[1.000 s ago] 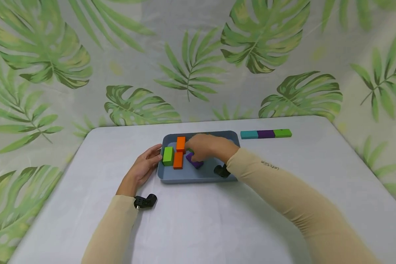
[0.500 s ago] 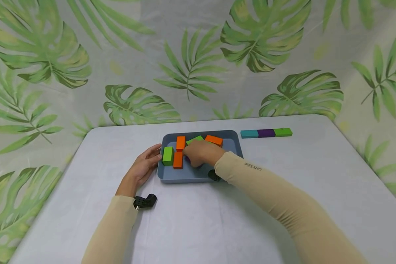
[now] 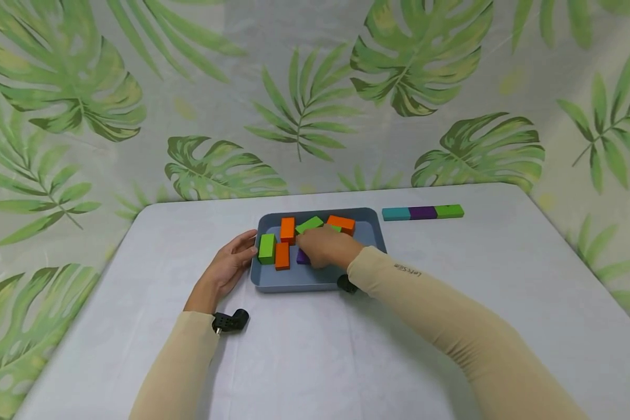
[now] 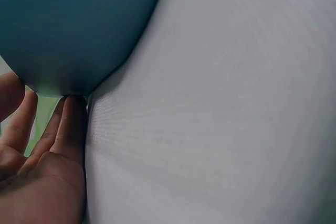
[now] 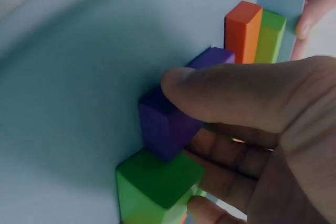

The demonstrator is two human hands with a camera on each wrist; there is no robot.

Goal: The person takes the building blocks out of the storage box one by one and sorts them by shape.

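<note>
My right hand (image 3: 326, 247) has slid back toward me in the blue tray (image 3: 315, 281) and now pinches the purple block (image 5: 168, 121) between thumb and fingers, ready to lift. My left hand (image 3: 230, 265), fingers straight, keeps steadying the tray's left wall.

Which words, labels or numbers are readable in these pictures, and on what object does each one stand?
One small dark print on the right sleeve, near the wrist: it seems to read "LetsSlim", but it is upside down and too small to be sure.
Blocks, tray, table, leaf backdrop: no text visible.
</note>
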